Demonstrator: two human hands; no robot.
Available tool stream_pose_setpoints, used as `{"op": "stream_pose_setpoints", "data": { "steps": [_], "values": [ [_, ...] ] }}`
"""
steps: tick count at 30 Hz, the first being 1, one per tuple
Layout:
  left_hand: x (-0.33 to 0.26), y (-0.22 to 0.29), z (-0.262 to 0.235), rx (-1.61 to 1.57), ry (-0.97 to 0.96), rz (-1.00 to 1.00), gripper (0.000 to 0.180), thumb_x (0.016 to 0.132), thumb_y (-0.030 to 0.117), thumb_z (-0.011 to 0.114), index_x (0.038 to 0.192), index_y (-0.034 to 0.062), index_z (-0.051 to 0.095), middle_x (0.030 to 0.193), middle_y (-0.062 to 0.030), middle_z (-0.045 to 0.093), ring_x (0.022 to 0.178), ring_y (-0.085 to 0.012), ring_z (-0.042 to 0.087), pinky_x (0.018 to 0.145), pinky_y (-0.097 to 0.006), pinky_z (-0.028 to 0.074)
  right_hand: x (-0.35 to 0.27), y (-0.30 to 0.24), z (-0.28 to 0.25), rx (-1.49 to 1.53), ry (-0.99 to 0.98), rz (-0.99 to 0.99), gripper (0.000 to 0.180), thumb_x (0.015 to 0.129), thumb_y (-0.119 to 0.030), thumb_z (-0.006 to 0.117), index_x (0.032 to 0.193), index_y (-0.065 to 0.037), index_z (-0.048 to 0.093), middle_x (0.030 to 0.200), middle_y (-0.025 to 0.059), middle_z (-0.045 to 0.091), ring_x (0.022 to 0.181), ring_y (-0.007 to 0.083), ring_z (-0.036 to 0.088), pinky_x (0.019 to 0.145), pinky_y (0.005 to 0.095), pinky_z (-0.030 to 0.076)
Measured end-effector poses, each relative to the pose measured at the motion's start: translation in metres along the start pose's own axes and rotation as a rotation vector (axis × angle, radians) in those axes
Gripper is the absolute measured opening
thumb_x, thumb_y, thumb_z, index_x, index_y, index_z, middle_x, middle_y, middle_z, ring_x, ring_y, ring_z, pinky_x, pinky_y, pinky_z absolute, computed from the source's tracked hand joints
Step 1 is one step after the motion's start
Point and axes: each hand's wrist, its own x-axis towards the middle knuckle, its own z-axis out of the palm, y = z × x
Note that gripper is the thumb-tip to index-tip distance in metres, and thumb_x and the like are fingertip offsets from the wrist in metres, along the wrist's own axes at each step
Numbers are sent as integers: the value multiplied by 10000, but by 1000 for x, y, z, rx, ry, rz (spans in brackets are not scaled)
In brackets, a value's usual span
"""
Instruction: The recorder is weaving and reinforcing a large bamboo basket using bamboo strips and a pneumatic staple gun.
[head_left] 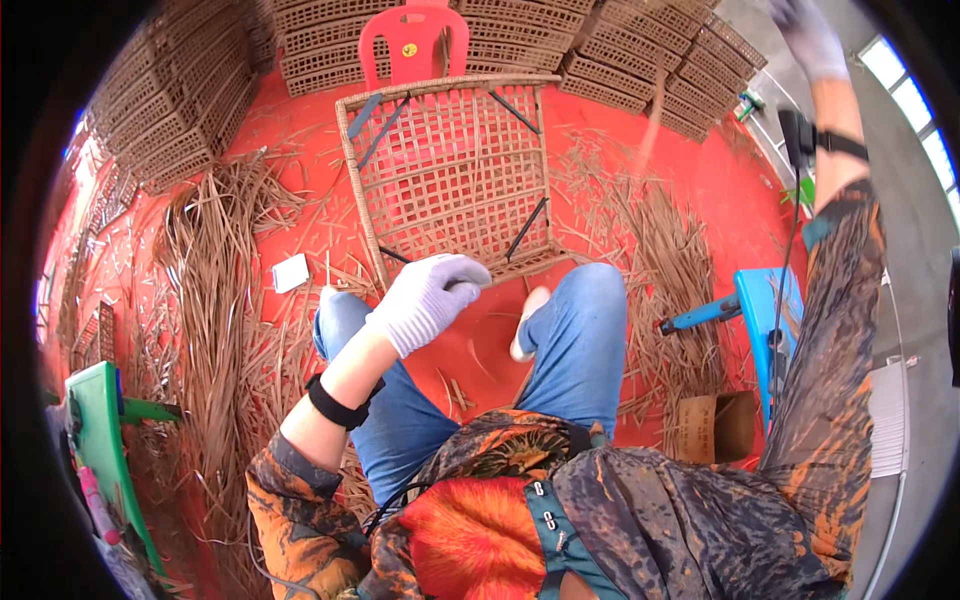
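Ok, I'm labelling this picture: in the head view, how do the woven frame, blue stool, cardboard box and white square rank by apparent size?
Largest: woven frame
Middle: blue stool and cardboard box, too alike to rank
Smallest: white square

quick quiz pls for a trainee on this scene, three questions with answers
1. True or false: the person's right hand in a white glove is higher in the picture than the left hand in a white ribbed glove.
2. Fill in: past the far edge of the brown woven rectangular panel rises the back of a red plastic ____.
3. Choose: the brown cardboard box is on the person's A) left B) right.

Key:
1. True
2. chair
3. B
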Motion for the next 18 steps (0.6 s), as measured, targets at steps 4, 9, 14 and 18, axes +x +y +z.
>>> {"op": "stream_pose_setpoints", "data": {
  "steps": [4, 9, 14, 18],
  "values": [
    [-21, -11, -23, -82, 165, -183, 241, 878, 44, 606, 1101, -12, 678, 970, -78, 706, 910, -131, 658, 852, -289, 522, 41, -290, 115, 1268, -130, 242, 221, 919, -221, 605, 934, -14, 681, 745, 51, 666, 679, 150, 672, 619, 272, 542],
    [1, -6, -39, -275, 365, -222, 520, 828, 36, 706, 1313, 9, 521, 1128, -66, 606, 912, -121, 578, 873, -273, 484, -25, -386, 194, 1421, -816, 252, 355, 940, -341, 597, 1108, -36, 663, 858, 91, 716, 614, 121, 668, 552, 263, 558],
    [33, 22, -44, -78, -63, -310, 569, 795, 206, 807, 1277, 23, 567, 1109, -103, 652, 1006, -200, 617, 908, -332, 498, -37, -415, 205, 1483, -786, 219, 301, 920, -311, 637, 988, -24, 697, 811, 37, 727, 521, 47, 571, 467, 228, 460],
    [35, 16, -12, -513, -123, 29, 245, 875, 95, 707, 1088, 14, 618, 1053, -72, 672, 968, -138, 609, 898, -293, 491, -40, -384, 252, 1405, -554, 348, 344, 951, -357, 597, 1033, -36, 687, 855, 34, 730, 505, 63, 543, 464, 228, 449]
  ]
}}
